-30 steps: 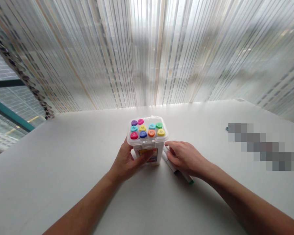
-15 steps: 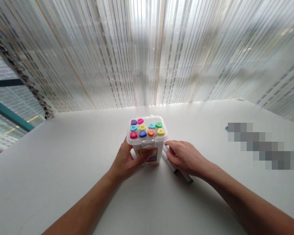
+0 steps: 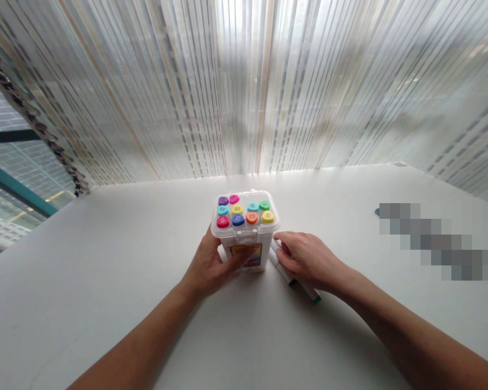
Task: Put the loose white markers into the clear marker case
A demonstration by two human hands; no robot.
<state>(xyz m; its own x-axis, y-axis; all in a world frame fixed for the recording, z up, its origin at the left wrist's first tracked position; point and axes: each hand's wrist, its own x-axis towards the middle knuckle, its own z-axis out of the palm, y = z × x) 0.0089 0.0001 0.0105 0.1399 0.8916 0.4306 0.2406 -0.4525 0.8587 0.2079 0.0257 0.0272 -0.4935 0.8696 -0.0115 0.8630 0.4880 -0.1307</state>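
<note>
A clear plastic marker box [image 3: 246, 230] stands on the white table, and through its lid show several round, numbered marker caps in bright colours. My left hand [image 3: 213, 265] wraps around its lower front left, with the fingers across a printed label. To the right of the box, a white marker [image 3: 282, 268] with a green end lies on the table. My right hand [image 3: 307, 259] rests over the marker, hiding its middle, and the fingertips sit close to the box's right side.
The white table [image 3: 106, 271] stretches around the box, and its far edge meets a striped translucent curtain [image 3: 244, 92]. A window [image 3: 16, 162] shows buildings at the far left. A pixelated patch [image 3: 435, 241] covers part of the table's right side.
The box, marker and both hands keep their places relative to each other. Only the view shifts slightly.
</note>
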